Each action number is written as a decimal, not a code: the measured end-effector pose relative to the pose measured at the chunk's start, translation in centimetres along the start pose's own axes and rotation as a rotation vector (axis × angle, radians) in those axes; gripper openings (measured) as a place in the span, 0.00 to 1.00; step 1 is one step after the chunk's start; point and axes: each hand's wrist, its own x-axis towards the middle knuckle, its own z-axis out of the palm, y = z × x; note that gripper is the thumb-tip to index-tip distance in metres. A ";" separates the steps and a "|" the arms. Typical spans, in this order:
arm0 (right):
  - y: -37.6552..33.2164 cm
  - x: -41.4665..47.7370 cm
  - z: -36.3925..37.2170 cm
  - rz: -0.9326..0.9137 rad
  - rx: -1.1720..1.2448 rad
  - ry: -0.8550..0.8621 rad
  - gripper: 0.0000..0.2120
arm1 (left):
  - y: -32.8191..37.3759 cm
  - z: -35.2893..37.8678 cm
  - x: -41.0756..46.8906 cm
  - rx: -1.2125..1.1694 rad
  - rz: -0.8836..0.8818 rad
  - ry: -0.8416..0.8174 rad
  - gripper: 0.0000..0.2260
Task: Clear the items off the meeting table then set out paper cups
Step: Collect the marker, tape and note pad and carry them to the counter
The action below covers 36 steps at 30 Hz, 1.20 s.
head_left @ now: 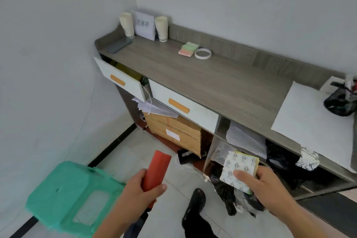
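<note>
My left hand (142, 189) grips a red rolled tube (156, 170) that points up and away. My right hand (264, 185) holds a white patterned packet with yellow-green edges (238, 166) by its lower corner, thumb on its face. Both hands are low in the view, in front of a long grey sideboard (202, 75). Two stacks of paper cups stand at the sideboard's far left corner, one (127, 24) left and one (161, 28) right of a white card (144, 25).
On the sideboard lie sticky notes (189, 49), a tape ring (202, 53), a dark cloth (118, 45), a white sheet (309, 120) and a black bag (340, 100). The left drawer (120, 79) is pulled out. Cardboard boxes (179, 133) fill the open shelf. A green plastic stool (71, 197) stands at lower left.
</note>
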 end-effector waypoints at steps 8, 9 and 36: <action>-8.3 16.3 -2.6 -0.053 0.040 0.053 0.05 | 11.6 -2.9 14.7 0.070 0.041 -0.012 0.14; -9.1 18.2 -2.8 -0.055 0.023 0.061 0.05 | 12.8 -3.1 16.3 0.084 0.050 -0.009 0.14; -28.0 59.0 0.4 0.217 -0.390 0.357 0.22 | 29.2 -15.8 55.7 0.138 0.090 -0.410 0.18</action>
